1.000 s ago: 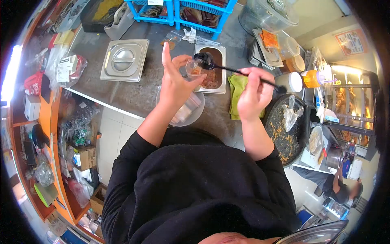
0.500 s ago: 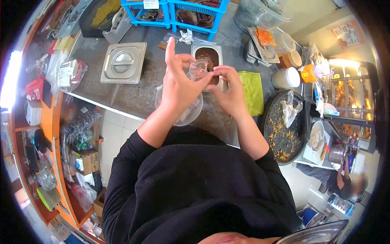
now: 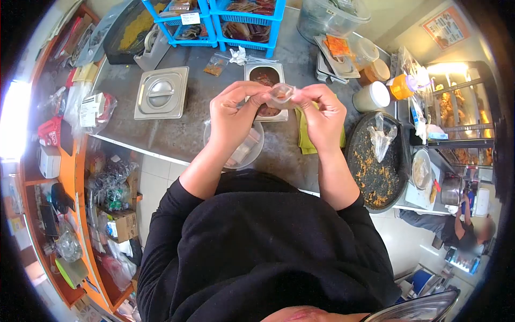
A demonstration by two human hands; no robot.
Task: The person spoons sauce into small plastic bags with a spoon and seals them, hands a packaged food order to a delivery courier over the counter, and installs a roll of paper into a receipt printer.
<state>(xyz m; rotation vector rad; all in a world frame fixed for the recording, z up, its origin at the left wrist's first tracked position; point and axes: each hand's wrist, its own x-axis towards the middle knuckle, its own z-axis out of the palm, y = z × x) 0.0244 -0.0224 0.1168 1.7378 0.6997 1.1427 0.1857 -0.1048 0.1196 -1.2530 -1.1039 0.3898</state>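
Note:
Between my two hands is a small clear plastic bag (image 3: 281,93), its mouth open and something reddish inside. My left hand (image 3: 234,110) pinches its left edge, and my right hand (image 3: 322,110) pinches the right edge. Behind and below them sits a steel container (image 3: 278,68) with dark red food. A round clear tub (image 3: 256,146) with small packets stands near the table's front edge, below my left hand. The green cloth (image 3: 306,140) lies partly under my right hand.
A steel lid (image 3: 161,94) lies to the left. Blue baskets (image 3: 245,38) stand at the back, near a small filled packet (image 3: 216,65). On the right are jars (image 3: 372,97) and a black tray (image 3: 375,166) with crumbs. Farther right, a person (image 3: 465,228) is seen.
My right hand has moved right and slightly down, and its fingers have closed on the bag. My left hand's raised index finger has folded down. The bag has shifted right, and the view has shifted slightly.

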